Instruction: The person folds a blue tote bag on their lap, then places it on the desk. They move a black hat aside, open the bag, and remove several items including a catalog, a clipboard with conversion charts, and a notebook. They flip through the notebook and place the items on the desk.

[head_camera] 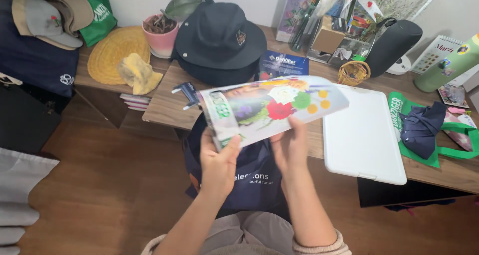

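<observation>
Both hands hold up a flat printed box [272, 108] with flower pictures and coloured dots, tilted over the front edge of the wooden desk [164, 105]. My left hand [218, 161] grips its near left end, thumb on the green-and-white side panel. Under the box's lower edge, near the middle, my right hand [291, 146] has its fingers behind the box. A dark blue cloth bag [249, 180] with white lettering hangs below, between my arms.
A white tray-like board [361, 135] lies to the right, beside a green bag [424, 150] with a folded navy cloth [421, 128]. A black bucket hat [219, 35], yellow woven mat [112, 50], pink pot [160, 35], small basket [353, 72] and black speaker [391, 45] sit behind.
</observation>
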